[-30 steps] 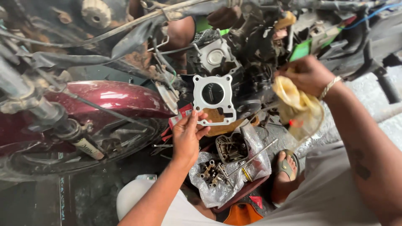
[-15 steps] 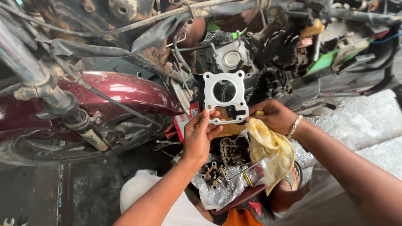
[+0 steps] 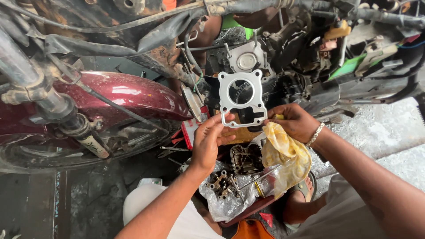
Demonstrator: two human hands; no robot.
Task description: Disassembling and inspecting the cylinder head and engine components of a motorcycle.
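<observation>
A flat silver gasket (image 3: 241,98) with a large round hole and a squarish opening is held up between both hands in front of a motorcycle engine (image 3: 248,57). My left hand (image 3: 210,141) pinches its lower left corner. My right hand (image 3: 294,121) grips its lower right edge and also holds a yellow cloth (image 3: 285,157) that hangs down below the hand. A metal bracelet sits on my right wrist.
A maroon front mudguard (image 3: 124,95) and fork tube (image 3: 48,104) fill the left. Below the hands, metal engine parts (image 3: 245,157) lie on a clear plastic sheet (image 3: 226,201). Cables and frame tubes cross the top. Grey concrete ground (image 3: 380,128) lies at right.
My right hand came down with the yellow cloth and took hold of the gasket's right edge. The gasket was lifted closer to the engine.
</observation>
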